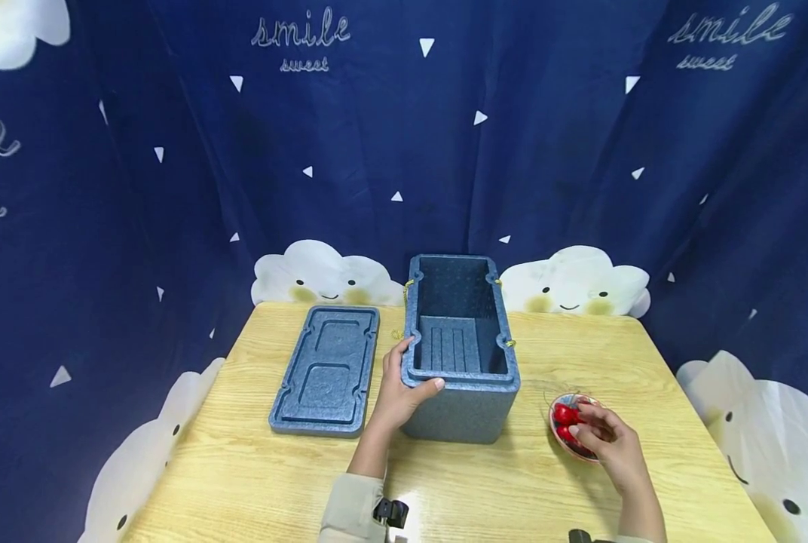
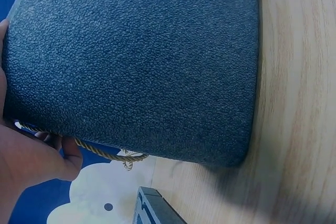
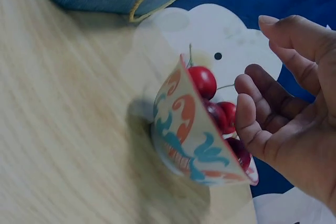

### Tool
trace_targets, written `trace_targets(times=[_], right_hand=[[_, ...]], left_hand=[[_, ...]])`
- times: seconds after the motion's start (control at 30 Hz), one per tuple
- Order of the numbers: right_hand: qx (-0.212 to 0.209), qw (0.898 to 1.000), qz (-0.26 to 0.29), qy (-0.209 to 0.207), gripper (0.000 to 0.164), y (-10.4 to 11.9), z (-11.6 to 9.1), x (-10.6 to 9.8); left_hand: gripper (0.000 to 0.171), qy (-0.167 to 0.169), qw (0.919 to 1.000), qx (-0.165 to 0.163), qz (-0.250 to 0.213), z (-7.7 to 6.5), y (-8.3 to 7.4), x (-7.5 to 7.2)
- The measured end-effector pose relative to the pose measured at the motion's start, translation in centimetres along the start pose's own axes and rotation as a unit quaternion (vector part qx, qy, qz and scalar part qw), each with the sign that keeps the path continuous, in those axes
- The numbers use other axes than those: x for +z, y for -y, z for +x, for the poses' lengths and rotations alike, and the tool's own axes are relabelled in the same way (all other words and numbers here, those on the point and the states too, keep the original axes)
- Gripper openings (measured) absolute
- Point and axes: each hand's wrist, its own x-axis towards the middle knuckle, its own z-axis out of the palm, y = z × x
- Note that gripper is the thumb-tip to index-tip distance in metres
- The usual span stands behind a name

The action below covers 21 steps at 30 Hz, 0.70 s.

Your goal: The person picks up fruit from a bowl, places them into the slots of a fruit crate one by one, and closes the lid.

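A dark blue-grey foam box (image 1: pixel 453 411) stands uncovered, with yellow rope at its sides. My left hand (image 1: pixel 399 392) grips its near left corner, thumb on the front rim and fingers along the left side. To the right, a small patterned bowl (image 3: pixel 181 129) holds several red cherries (image 3: pixel 202 82) with thin stems. Over this bowl is my right hand (image 1: pixel 610 437), its fingers loosely bent and spread, with nothing between them. In the right wrist view, its fingertips (image 3: pixel 245 108) are right at the cherries.
The box's matching lid (image 1: pixel 327 377) lies flat to the left, recessed side up. Both rest on a light wooden table (image 1: pixel 241 483). A dark blue curtain (image 1: pixel 377 136) with clouds and triangles surrounds the table at the back and sides.
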Motion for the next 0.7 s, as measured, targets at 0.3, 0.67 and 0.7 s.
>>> trace_targets(times=[0.3, 0.67, 0.7], right_hand=[[-0.006, 1.0, -0.015, -0.022, 0.049, -4.2, 1.0, -0.5], [0.023, 0.999, -0.032, -0.005, 0.05, -2.7, 1.3, -0.3], [0.022, 0.999, -0.027, 0.001, 0.051, -3.1, 1.5, -0.3]], left_hand=[[0.081, -0.003, 1.0, 0.0, -0.006, 0.0, 0.0, 0.0], [0.081, 0.0, 1.0, -0.002, -0.002, 0.0, -0.2, -0.1], [0.081, -0.002, 1.0, -0.001, -0.001, 0.0, -0.1, -0.1]])
